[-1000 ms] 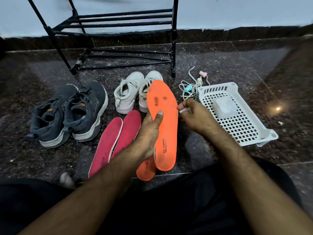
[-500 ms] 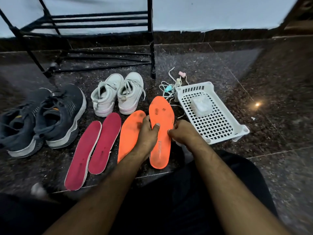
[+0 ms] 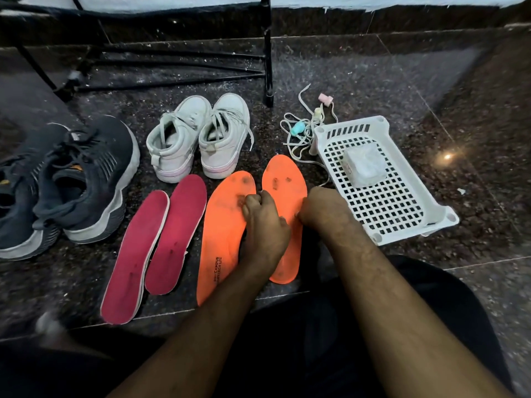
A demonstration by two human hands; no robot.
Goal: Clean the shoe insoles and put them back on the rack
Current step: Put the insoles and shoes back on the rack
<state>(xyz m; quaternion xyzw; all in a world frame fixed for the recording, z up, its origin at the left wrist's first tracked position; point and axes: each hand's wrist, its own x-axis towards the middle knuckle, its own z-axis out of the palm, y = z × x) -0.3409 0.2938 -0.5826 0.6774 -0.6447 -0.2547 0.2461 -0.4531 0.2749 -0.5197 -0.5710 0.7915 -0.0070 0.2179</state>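
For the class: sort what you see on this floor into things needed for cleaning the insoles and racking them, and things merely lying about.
Needed: orange insoles, red insoles, rack, left hand, right hand.

Lying about: white sneakers, dark sneakers, white basket, laces.

White basket (image 3: 408, 225) (packet (image 3: 364, 168) inside)

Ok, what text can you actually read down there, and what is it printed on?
"CAMPUS": heel of the left orange insole, black print.
Second line beneath it: seems to end in "LITE", rest too blurred.
Small mark on the wrapped block in the white basket: too small to read.
No legible text elsewhere.
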